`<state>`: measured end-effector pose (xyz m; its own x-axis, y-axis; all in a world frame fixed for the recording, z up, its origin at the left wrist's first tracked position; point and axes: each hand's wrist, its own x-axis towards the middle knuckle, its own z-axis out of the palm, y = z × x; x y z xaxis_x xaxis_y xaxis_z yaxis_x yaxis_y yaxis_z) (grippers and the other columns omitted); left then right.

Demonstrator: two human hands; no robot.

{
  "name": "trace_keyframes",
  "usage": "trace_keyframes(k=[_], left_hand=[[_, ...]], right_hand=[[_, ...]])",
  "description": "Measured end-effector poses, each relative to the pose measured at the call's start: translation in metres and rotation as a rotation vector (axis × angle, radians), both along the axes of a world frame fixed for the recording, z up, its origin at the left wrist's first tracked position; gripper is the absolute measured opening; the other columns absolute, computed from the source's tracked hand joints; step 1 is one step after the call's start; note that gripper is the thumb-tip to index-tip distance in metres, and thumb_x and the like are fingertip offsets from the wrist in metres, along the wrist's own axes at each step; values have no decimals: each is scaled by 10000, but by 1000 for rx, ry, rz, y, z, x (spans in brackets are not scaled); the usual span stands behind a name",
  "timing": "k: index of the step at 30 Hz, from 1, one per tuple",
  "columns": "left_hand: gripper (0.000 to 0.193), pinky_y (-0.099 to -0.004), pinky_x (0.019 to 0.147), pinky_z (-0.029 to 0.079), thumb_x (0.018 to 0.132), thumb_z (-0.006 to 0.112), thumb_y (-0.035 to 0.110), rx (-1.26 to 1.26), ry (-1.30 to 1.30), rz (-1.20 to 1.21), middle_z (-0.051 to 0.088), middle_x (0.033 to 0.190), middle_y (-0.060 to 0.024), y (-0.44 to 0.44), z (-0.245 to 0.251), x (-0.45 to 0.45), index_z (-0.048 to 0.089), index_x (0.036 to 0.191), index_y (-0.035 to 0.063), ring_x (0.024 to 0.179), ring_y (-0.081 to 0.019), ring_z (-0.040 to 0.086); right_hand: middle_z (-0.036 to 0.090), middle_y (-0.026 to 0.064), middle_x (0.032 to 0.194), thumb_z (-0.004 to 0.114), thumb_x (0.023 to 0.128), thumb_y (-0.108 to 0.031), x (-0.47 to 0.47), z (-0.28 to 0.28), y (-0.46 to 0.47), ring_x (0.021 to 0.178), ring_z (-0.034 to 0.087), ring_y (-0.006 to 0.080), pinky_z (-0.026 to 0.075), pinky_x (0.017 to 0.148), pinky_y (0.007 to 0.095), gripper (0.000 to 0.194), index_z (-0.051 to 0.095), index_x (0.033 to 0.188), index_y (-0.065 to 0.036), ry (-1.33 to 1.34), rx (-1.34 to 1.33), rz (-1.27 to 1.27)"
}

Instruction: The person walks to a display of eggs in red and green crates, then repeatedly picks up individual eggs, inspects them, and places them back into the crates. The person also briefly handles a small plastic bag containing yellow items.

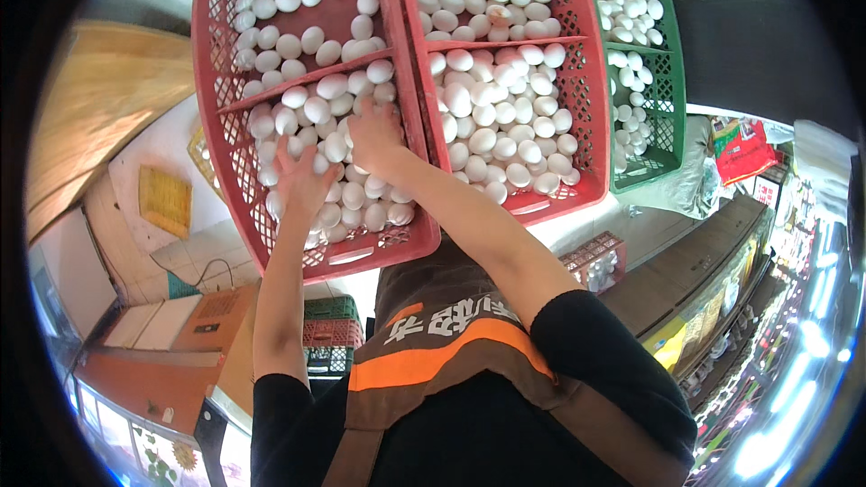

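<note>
Both of my hands reach into the near compartment of the left red plastic crate (419, 230), which is heaped with white eggs (352, 195). My left hand (302, 179) lies over the eggs with its fingers spread, palm down. My right hand (374, 134) is beside it, near the crate's middle wall, its fingers bent down among the eggs; whether it grips one is hidden. The crate's far compartment holds fewer eggs (289, 46), with some red floor showing. A second red crate (599, 149) full of eggs stands against it on the right; one egg (499, 14) there has a brownish mark.
A green plastic crate (678, 115) with eggs stands at the far right, beside a red plastic bag (744, 152). Lower down are a small red basket (595, 253), stacked crates (331, 331) and cardboard boxes (169, 379). A yellow board (164, 201) lies at the left.
</note>
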<state>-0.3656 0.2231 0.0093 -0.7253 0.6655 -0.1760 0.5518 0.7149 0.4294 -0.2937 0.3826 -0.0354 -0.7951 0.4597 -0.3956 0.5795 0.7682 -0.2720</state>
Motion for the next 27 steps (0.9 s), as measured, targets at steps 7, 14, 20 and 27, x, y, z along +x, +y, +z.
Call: trace_keyframes(k=[7,14,20,27], left_hand=[[517,-503,946,508,699,832,303,-43,20,-42,270,1490,-223,-5,-13,-11,647,1141,111,1278,-471,427],[463,-436,873,524,715,837,267,35,-74,23,407,1298,-205,-15,-9,-26,636,1089,85,1075,-356,570],[339,-318,862,496,762,785,125,655,-547,202,495,1047,-74,48,94,-20,618,1036,15,989,-177,562],[608,-475,838,508,670,801,487,401,-36,-146,554,1076,-248,310,102,2,634,1072,62,1006,-377,604]], right_hand=[[453,197,1239,795,659,-271,9,55,-2,1049,478,435,478,872,507,462,638,1043,-67,482,-86,75],[489,189,1244,828,674,-236,74,172,81,1190,472,363,461,947,463,495,639,1102,-74,747,-290,-138],[545,151,1140,851,693,-176,117,162,233,1021,583,295,540,814,395,467,635,1079,-29,859,116,-218],[554,199,1188,773,699,-460,69,93,354,1049,586,377,504,903,448,607,656,1146,-66,458,285,-140]])
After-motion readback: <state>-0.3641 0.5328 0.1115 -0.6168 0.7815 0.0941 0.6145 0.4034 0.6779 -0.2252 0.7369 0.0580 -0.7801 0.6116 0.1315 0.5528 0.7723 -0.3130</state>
